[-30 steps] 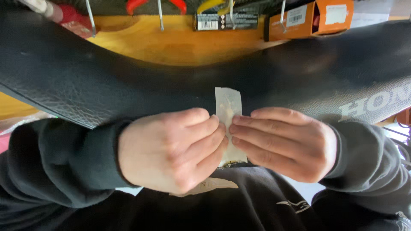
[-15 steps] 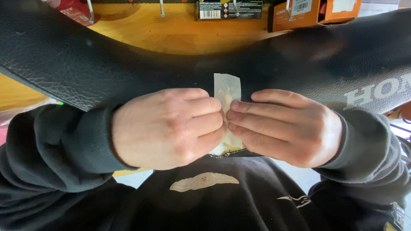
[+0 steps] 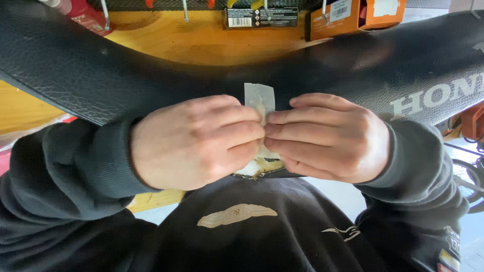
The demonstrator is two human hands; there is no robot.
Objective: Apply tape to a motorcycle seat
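**Head view: both hands pinching pale strip on black seat edge**

Nearest: black sweatshirt (image 3: 262,236) with pale wing emblem, filling the bottom of the view; dark sleeves coming in from both sides.

Just above: left hand (image 3: 194,141) and right hand (image 3: 327,138), knuckles meeting at the middle. Fingers of both curled tight together, fingertips clamped on a pale strip (image 3: 259,96) of tape-like material. Upper end of strip lying flat on the black seat (image 3: 101,80); lower end bent around the near edge of the seat, with yellowish foam (image 3: 262,167) visible below. Middle of strip hidden behind the fingers, so exact grip not visible.

Seat of cracked black vinyl stretching across the whole width, white lettering at its right part. Seat covering much of the wooden workbench (image 3: 191,43) behind it.

Farther: black flat package (image 3: 261,17) and orange cardboard box (image 3: 358,15) on the bench; contents of the box not visible. Red object (image 3: 83,15) at top left. Part of a wheel (image 3: 469,176) at the right edge, near the floor.
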